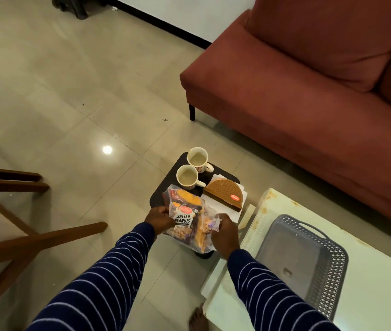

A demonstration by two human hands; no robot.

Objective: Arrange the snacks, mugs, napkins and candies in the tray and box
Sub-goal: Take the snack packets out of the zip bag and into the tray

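A stack of snack packets, the top one marked salted peanuts, lies over the near end of a small dark stool. My left hand grips the stack's left edge and my right hand grips its right edge. Behind the packets stand two cream mugs side by side. A brown half-round napkin holder with white napkins under it sits at the stool's right side. A grey perforated tray rests on the white table to the right.
A red sofa fills the upper right. Wooden chair legs stand at the left. The floor is pale glossy tile. My bare foot shows beside the white table's near corner.
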